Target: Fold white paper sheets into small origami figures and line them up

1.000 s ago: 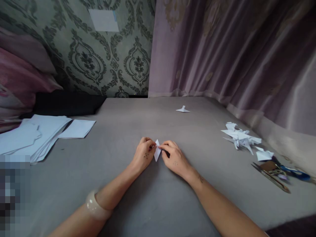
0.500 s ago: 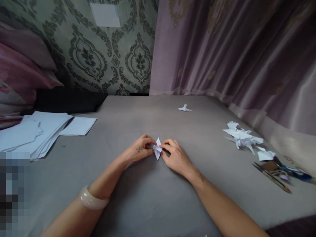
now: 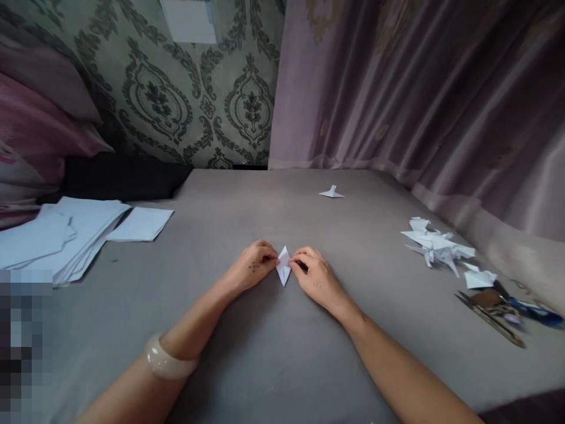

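A small white piece of folded paper, diamond-shaped with a slit down its lower half, is at the middle of the grey-covered surface. My left hand pinches its left side between thumb and fingertips. On the opposite side, my right hand pinches the right corner in the same way. The fingertips cover both side corners of the diamond. A pale bangle circles my left forearm.
Stacked white paper lies at left, beside a smaller paper pile. One folded paper figure rests far back. At right are several heaped paper figures, plus scissors and a pointed tool. A curtain borders the right.
The raised flaps across the paper's middle now lie flat, giving a plain diamond outline. My hands have drawn slightly apart to its two side corners.
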A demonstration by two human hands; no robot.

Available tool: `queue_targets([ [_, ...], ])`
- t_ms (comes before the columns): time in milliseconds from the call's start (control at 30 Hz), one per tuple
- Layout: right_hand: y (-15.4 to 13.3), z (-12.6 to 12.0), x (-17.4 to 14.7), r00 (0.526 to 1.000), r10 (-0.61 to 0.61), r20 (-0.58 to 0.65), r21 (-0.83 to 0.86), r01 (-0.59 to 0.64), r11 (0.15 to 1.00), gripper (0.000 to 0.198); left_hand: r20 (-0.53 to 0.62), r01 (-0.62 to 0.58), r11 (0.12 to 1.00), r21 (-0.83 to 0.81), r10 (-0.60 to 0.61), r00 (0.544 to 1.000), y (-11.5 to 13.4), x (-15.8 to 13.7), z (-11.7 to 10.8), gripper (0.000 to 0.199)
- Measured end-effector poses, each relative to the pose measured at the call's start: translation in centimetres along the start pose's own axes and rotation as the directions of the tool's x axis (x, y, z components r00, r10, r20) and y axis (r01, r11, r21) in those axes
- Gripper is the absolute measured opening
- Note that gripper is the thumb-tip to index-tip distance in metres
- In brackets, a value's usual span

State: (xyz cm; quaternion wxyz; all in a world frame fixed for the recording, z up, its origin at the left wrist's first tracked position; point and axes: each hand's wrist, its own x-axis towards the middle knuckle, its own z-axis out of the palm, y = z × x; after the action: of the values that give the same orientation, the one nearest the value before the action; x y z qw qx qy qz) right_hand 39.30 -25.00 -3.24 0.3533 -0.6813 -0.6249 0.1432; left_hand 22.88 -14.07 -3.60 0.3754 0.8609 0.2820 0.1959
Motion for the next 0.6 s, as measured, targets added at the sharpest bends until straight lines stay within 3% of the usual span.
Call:
queue_targets([
  [233,0.2,0.5,0.5,0.998,0.057,-0.023,0.026,-0.057,0.998,0.014,-0.058,0.011,0.999,0.037,-0.009,0.998,0.8,0.0,0.2,0.018],
  [600,0.0,0.6,0.7,0.996,0.082,-0.021,-0.007,-0.082,0.997,0.015,-0.057,0.050,0.999,0.014,-0.049,0.997,1.2,-0.1,0.2,0.011],
])
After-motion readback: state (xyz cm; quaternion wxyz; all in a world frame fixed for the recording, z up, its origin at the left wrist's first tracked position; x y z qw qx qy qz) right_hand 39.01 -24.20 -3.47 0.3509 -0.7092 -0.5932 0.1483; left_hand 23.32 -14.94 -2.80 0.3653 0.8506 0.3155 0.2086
